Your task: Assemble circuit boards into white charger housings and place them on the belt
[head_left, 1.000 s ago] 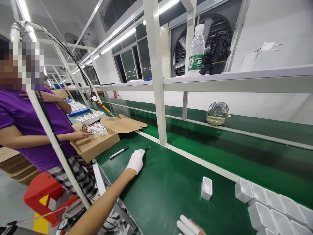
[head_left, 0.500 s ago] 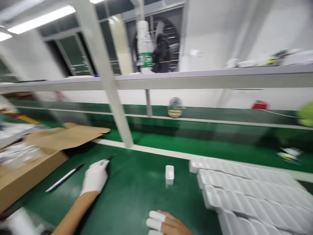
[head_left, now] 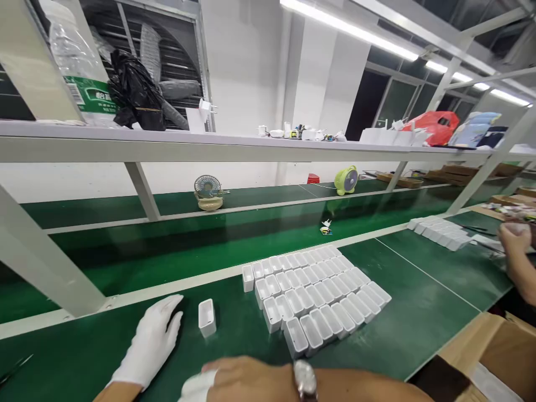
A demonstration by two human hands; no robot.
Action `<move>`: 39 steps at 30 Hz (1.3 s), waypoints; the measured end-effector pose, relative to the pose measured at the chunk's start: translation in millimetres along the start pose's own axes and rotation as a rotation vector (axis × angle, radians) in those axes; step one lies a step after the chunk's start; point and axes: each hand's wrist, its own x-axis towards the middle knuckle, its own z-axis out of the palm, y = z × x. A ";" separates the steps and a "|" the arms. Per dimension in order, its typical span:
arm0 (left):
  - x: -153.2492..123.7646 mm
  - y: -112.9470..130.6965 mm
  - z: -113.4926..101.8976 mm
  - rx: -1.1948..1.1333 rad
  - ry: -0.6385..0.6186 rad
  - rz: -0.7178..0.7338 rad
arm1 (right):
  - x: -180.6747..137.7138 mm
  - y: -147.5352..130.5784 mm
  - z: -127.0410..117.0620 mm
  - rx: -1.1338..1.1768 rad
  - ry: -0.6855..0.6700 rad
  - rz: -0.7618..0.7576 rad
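Observation:
My left hand [head_left: 151, 341], in a white glove, lies flat on the green bench top with its fingers stretched out and holds nothing. Just to its right stands a single white plastic casing [head_left: 206, 317], a small gap away from the fingertips. My right hand [head_left: 234, 381] reaches in along the bottom edge, with white finger cots and a wristwatch [head_left: 305, 379]; its fingers point left and nothing shows in them. Right of the single casing, several rows of the same white casings [head_left: 316, 296] lie packed together.
Another person's hand [head_left: 516, 245] works at the right edge beside a second batch of casings [head_left: 441, 231]. A cardboard box [head_left: 494, 346] sits bottom right. Behind the bench runs a conveyor belt [head_left: 251, 234] with a small part [head_left: 326, 228]; two desk fans [head_left: 208, 191] and a shelf [head_left: 209, 148] stand beyond.
The view has swung right, away from the cardboard box and the person on the left. My left hand has left the thin dark tool and come to rest beside the single casing.

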 end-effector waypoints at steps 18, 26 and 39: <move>9.6 11.1 26.2 -0.114 -0.179 -0.152 | -250.1 254.6 -127.5 -0.219 -0.275 1.631; 5.7 24.3 19.4 -0.150 -0.160 -0.167 | -249.4 304.1 -77.9 -0.157 -0.388 1.698; -5.4 42.0 -13.6 -0.551 -0.421 -0.209 | -96.2 250.9 -92.5 0.030 -0.141 1.176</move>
